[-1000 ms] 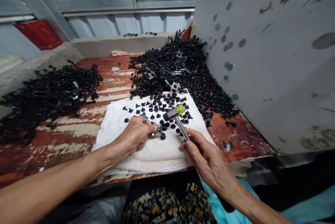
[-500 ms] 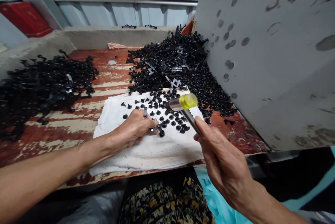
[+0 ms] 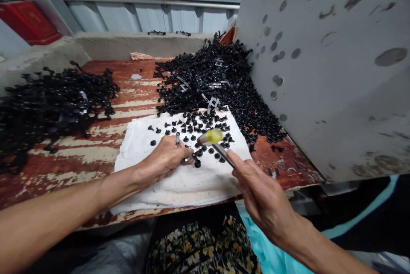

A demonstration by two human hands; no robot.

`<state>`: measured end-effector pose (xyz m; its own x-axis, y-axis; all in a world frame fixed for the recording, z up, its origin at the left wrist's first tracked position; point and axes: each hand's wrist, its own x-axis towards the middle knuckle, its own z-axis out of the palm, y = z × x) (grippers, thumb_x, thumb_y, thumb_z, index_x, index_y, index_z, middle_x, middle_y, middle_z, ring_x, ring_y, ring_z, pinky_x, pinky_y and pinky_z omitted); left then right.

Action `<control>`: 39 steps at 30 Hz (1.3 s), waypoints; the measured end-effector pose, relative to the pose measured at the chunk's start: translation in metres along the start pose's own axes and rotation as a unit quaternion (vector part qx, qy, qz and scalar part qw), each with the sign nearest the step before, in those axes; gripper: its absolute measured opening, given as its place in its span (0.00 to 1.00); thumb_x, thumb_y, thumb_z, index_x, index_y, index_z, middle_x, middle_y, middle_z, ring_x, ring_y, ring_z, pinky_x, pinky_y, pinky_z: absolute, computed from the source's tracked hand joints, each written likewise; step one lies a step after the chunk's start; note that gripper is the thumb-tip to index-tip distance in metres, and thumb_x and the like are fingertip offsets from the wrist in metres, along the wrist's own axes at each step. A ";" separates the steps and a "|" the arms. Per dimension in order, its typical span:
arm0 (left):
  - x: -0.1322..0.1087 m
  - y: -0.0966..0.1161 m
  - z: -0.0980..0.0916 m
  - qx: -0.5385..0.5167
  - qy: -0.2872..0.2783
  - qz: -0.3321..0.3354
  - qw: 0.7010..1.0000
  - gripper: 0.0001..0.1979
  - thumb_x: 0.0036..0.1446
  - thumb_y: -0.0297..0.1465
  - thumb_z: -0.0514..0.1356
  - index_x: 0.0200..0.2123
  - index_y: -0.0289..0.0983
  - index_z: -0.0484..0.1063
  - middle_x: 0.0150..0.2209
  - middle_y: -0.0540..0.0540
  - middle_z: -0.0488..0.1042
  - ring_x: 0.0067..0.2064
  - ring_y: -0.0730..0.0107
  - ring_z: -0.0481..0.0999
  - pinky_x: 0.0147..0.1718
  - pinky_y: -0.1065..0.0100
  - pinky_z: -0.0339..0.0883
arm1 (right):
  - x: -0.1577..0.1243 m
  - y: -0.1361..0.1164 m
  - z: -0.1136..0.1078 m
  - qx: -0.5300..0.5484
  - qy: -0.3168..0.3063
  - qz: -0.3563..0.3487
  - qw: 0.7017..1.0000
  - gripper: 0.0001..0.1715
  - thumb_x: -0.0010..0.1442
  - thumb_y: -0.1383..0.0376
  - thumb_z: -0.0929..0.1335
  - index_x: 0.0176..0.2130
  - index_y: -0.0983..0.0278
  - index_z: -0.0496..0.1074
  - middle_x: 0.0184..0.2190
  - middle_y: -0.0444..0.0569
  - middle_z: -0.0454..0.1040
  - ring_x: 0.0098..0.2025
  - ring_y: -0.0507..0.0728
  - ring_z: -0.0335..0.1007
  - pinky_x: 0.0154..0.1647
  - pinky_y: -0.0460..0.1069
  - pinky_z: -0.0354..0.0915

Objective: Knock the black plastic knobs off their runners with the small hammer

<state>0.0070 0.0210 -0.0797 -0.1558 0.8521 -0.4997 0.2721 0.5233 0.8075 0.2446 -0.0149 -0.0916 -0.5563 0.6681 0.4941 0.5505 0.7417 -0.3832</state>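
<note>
My left hand rests on a folded white cloth, its fingers closed on a small black linkage piece with metal-looking ends. A round black knob sits at the piece's near end. My right hand grips the handle of a mallet. The mallet's head, blurred and with a yellow face, is just above and right of the left fingertips. Around it on the cloth lie several loose black mushroom-shaped caps.
Behind the cloth rises a large heap of black parts. Another heap covers the left of the worn red-brown table. A tall grey panel bounds the right side. At upper left hangs a red box.
My right hand has swung the mallet down and left, bringing its head closer to my left fingers. The left hand stays in place with the linkage piece. The view has shifted slightly.
</note>
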 end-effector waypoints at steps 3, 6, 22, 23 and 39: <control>-0.001 0.002 0.003 -0.003 0.002 0.003 1.000 0.13 0.46 0.34 0.66 0.27 0.38 0.63 0.19 0.51 0.71 0.11 0.82 0.50 0.11 0.74 0.39 | -0.003 0.001 0.004 -0.024 0.005 0.000 1.000 0.44 0.62 0.78 0.57 0.71 0.58 0.42 0.33 0.49 0.71 0.26 0.54 0.70 0.24 0.47 0.70; -0.006 0.007 0.004 -0.002 -0.001 0.007 1.000 0.13 0.47 0.34 0.65 0.28 0.38 0.63 0.18 0.52 0.70 0.12 0.82 0.49 0.11 0.74 0.39 | -0.004 0.003 0.006 -0.014 -0.052 0.013 0.998 0.39 0.62 0.77 0.57 0.69 0.60 0.50 0.37 0.52 0.75 0.28 0.55 0.74 0.26 0.48 0.73; -0.053 -0.010 -0.053 -0.032 -0.069 0.019 0.997 0.31 0.35 0.55 0.68 0.30 0.36 0.63 0.19 0.59 0.62 0.15 0.89 0.46 0.17 0.78 0.42 | 0.001 -0.011 0.026 0.149 -0.018 0.166 0.975 0.25 0.66 0.60 0.60 0.57 0.68 0.70 0.52 0.58 0.77 0.53 0.59 0.75 0.52 0.50 0.71; -0.052 -0.010 -0.053 -0.028 -0.066 0.021 0.997 0.31 0.35 0.55 0.67 0.28 0.36 0.62 0.18 0.59 0.61 0.15 0.88 0.47 0.17 0.77 0.43 | 0.003 -0.012 0.028 0.143 -0.024 0.164 0.976 0.25 0.66 0.60 0.60 0.57 0.69 0.70 0.51 0.58 0.77 0.52 0.59 0.75 0.51 0.50 0.71; -0.006 -0.036 -0.050 0.113 -0.056 0.142 0.982 0.23 0.58 0.48 0.53 0.22 0.35 0.66 0.19 0.53 0.62 0.20 0.77 0.54 0.18 0.74 0.46 | 0.009 -0.013 0.025 0.176 -0.045 0.219 0.959 0.25 0.67 0.59 0.60 0.56 0.68 0.70 0.32 0.53 0.80 0.37 0.57 0.79 0.38 0.48 0.75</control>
<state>-0.0492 -0.0029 -0.0901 0.0578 0.9503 -0.3059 0.4950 0.2389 0.8354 0.2167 -0.0167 -0.1016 -0.3797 0.9109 0.1617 0.5092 0.3517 -0.7855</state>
